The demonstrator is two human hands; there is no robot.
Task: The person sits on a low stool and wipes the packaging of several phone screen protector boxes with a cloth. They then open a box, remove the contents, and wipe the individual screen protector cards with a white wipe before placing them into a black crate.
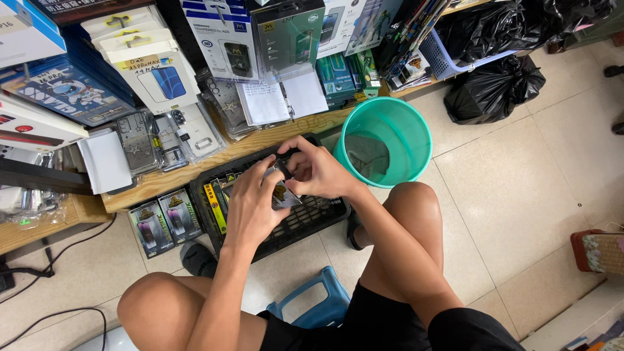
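My left hand [252,207] and my right hand [313,170] meet over a black plastic basket [305,222] on the floor. Together they grip a small flat packet [282,195] with a silvery face and a dark printed picture. The left hand holds its lower left edge. At the packet's upper right, the right hand's fingers pinch it. More flat packets with yellow and black labels [216,197] stand on edge in the basket's left part. My knees frame the basket on both sides.
A teal bucket [403,120] stands right of the basket. A low wooden shelf [170,179] behind carries boxed and bagged phone accessories. Two dark packets [161,222] lean on the floor at left. A blue stool [317,302] is beneath me. Black bags [494,90] lie far right.
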